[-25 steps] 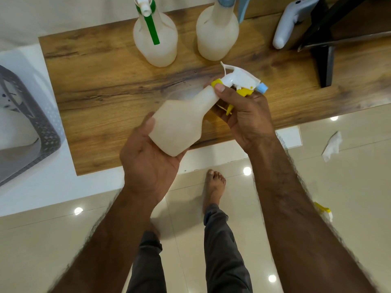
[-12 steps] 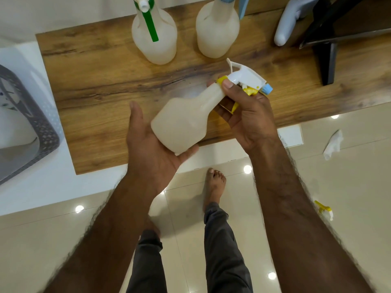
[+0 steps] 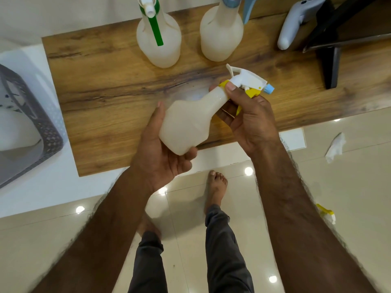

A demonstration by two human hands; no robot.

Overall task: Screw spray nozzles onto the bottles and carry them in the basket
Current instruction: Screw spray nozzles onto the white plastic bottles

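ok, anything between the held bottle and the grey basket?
Nothing. Head view: only bare wooden tabletop and a white strip between the grey basket and the bottle in the left hand, right hand gripping its nozzle.

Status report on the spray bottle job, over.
Left hand holds bottle base. Right hand grips yellow-white nozzle at neck. Green-trigger bottle, blue-trigger bottle upright on table. Basket at left, way clear.

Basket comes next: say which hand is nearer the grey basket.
Left. The left hand holds the bottle, nearer the basket at far left; the right hand grips the nozzle, farther right.
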